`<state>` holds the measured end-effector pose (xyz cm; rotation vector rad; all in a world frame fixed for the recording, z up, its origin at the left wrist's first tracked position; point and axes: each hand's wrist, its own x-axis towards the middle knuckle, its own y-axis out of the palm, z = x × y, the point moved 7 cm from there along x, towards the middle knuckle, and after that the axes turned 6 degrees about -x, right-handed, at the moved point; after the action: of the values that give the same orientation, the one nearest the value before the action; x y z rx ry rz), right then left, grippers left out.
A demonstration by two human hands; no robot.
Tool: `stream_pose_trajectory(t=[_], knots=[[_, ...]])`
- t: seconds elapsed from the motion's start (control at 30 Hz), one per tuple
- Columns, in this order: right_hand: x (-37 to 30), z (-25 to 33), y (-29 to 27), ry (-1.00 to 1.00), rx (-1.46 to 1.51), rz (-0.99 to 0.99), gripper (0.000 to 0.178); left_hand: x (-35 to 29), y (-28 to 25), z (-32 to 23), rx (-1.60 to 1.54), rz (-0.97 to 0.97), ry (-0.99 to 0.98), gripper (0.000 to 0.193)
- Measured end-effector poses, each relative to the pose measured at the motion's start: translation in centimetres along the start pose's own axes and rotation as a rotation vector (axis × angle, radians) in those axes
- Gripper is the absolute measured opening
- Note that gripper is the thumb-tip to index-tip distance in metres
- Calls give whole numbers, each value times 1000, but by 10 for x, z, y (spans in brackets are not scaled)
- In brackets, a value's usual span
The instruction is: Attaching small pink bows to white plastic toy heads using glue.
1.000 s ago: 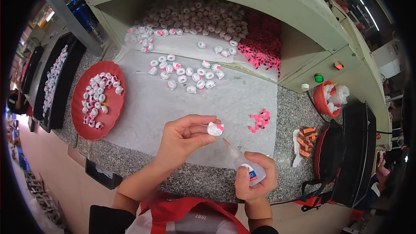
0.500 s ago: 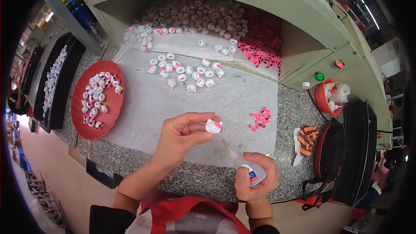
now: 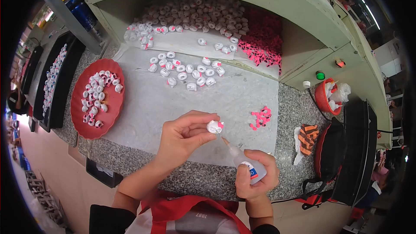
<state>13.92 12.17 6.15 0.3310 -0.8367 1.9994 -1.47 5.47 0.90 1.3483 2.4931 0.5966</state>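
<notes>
Head view: L hand (image 3: pixel 182 136) pinches white piece (image 3: pixel 214 127) betw. thumb & fingertips, up over paper (image 3: pixel 147 117) on counter (image 3: pixel 288 99); R hand (image 3: pixel 262 175) wrapped round squeeze bottle (image 3: pixel 241 158), thumb on near side, nozzle (image 3: pixel 224 140) aimed up-left at piece's lower edge; contact of tip w/ piece: can't tell. Pink bits (image 3: pixel 262 115) lie right on paper; other pieces (image 3: pixel 191 86) loose beyond hands; red dish (image 3: pixel 77 104) w/ more at left.

Handling (est.): piece prob. light, stiff, smooth, so apt to slip or roll if pinched off-centre; best hold = rim, opp. sides, keeping fingers off the face; bottle looks soft-walled, likely light, gives under squeeze; hold round body, gentle pressure; nozzle thin, prob. easily bent, not a grip pt.

Vs. 0.5 s ago: piece turned slightly in L fingers, face marks less clear now; nozzle still close below it; both grips approx. same; dish, pink bits & other pieces no obvious change, bar a slight shift of whole view.
</notes>
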Motion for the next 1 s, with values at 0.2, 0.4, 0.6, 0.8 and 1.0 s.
stream_pose_trajectory(t=[0.2, 0.4, 0.6, 0.8, 1.0], knots=[[5, 2, -4, -31, -35, 9, 24, 2, 2, 2, 12, 24, 28, 35], [23, -92, -26, 753, 412, -110, 21, -1, 0, 17, -12, -5, -123, 36], [13, -147, -7, 753, -143, 149, 20, -1, 3, 33, -45, 5, -243, 37], [15, -136, 4, 457, -767, 258, 21, 1, 1, 36, -60, -32, -231, 37], [19, -96, 16, 686, 314, 149, 14, -1, 4, 36, 14, -39, -130, 35]])
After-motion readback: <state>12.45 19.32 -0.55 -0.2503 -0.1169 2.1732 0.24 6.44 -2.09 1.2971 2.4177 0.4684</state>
